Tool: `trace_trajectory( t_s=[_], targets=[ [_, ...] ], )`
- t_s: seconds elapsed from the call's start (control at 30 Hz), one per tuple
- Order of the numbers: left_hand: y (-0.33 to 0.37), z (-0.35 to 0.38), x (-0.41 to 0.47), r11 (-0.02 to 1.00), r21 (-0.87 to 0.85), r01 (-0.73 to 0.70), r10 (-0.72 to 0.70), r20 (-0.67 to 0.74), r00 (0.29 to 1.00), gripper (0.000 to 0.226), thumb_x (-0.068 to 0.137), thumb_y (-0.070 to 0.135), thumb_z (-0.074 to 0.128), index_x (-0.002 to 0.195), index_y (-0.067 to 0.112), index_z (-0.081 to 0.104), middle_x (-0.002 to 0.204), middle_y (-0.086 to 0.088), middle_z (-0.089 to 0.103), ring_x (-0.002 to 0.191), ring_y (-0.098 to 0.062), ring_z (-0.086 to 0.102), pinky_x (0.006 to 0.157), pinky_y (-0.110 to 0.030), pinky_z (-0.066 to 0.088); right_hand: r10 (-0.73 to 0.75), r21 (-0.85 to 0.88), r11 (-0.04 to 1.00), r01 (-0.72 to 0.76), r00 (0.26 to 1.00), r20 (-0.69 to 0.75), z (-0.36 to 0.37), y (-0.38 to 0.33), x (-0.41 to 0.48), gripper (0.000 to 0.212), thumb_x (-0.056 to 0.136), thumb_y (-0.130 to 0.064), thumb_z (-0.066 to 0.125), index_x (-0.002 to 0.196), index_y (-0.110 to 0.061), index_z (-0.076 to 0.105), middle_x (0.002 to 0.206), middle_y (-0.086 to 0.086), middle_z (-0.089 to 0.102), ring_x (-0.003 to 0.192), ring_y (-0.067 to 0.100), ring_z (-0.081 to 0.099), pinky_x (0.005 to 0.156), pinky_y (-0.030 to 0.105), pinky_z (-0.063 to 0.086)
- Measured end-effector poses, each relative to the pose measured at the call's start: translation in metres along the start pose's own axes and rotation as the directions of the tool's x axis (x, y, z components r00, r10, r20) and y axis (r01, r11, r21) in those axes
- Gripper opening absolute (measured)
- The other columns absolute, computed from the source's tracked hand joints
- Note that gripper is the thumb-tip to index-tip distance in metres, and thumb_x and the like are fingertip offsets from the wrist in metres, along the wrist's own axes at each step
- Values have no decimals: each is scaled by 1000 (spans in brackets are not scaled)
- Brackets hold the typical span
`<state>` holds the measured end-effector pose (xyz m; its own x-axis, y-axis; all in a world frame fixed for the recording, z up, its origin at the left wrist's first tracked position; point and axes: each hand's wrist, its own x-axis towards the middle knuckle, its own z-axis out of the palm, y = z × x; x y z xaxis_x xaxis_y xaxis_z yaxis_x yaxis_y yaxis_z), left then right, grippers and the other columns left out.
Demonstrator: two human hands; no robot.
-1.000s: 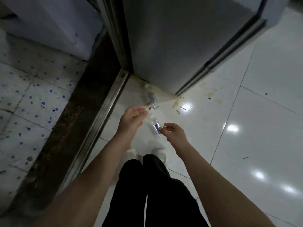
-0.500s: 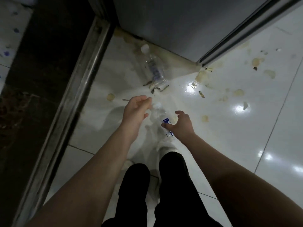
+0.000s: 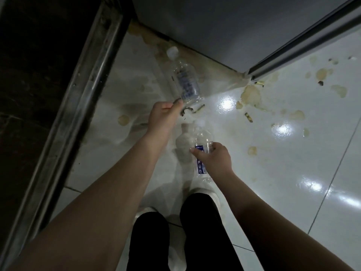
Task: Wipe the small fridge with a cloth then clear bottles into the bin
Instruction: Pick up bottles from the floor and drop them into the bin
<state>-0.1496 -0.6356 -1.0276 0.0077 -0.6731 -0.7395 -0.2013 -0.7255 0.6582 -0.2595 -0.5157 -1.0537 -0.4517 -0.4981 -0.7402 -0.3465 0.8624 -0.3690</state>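
A clear plastic bottle (image 3: 183, 79) with a white cap and a pale blue label lies on the white floor beside the grey fridge (image 3: 224, 24). My left hand (image 3: 163, 116) has its fingertips on that bottle's base, fingers curled but not closed round it. My right hand (image 3: 214, 157) is shut on a second clear bottle (image 3: 201, 151) with a blue label, held above the floor near my feet.
Yellowish stains (image 3: 251, 94) and small dark scraps (image 3: 190, 110) spot the glossy tiles (image 3: 293, 173) in front of the fridge. A metal door-track strip (image 3: 78, 94) runs diagonally at left, with dark flooring beyond. My legs and white shoes are at the bottom.
I have leaned down toward the floor. My left hand has reached forward until its fingertips touch the lying bottle. My right hand still holds its bottle.
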Motion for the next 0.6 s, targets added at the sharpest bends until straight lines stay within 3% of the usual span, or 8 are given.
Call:
trace_trajectory(
  t_s=[0.1, 0.17, 0.23, 0.4, 0.53, 0.6],
  targets=[
    [6, 10, 20, 996, 93, -9, 10, -16, 1000, 31, 83, 43, 63, 72, 16, 50, 81, -6, 52, 73, -18, 51, 73, -31, 42, -17, 82, 996, 20, 999, -42, -15, -7, -5, 46, 70, -50, 74, 64, -26, 35, 68, -8, 37, 58, 7, 37, 50, 19, 24],
    [11, 20, 36, 994, 108, 27, -21, -58, 998, 45, 81, 49, 64, 87, 4, 57, 87, -10, 58, 80, -21, 58, 71, -29, 44, -17, 91, 996, 23, 998, -58, -23, -9, -6, 44, 71, -48, 74, 65, -28, 35, 66, -10, 36, 59, 7, 39, 51, 18, 25],
    [16, 29, 51, 980, 187, 74, -52, -119, 992, 67, 78, 53, 64, 109, -6, 56, 108, -18, 63, 98, -31, 62, 65, -28, 46, -1, 127, 992, 11, 997, -75, -30, -9, -3, 39, 73, -46, 73, 68, -23, 43, 67, -9, 41, 61, 8, 43, 52, 18, 28],
    [20, 50, 71, 934, 345, 94, -22, -207, 978, 81, 73, 60, 65, 124, -1, 48, 131, -19, 49, 118, -32, 51, 93, -34, 44, -36, 198, 978, 58, 993, -117, -35, -16, 8, 35, 69, -45, 76, 77, -15, 59, 68, -5, 58, 60, 7, 53, 53, 14, 37],
    [20, 59, 82, 860, 496, 121, -19, -205, 979, 85, 74, 69, 55, 125, 2, 49, 131, -18, 45, 122, -30, 45, 97, -34, 41, -35, 178, 982, 61, 988, -148, -29, -12, 17, 64, 63, -58, 73, 102, -8, 63, 93, 6, 64, 74, 12, 57, 57, 16, 36],
    [19, 63, 87, 833, 546, 90, 17, -188, 982, 86, 73, 70, 55, 124, 1, 50, 129, -18, 47, 122, -29, 44, 95, -32, 41, -6, 196, 980, 38, 987, -162, -28, -9, 19, 67, 63, -60, 72, 105, -9, 61, 98, 8, 63, 78, 14, 59, 62, 19, 39]
  ],
)
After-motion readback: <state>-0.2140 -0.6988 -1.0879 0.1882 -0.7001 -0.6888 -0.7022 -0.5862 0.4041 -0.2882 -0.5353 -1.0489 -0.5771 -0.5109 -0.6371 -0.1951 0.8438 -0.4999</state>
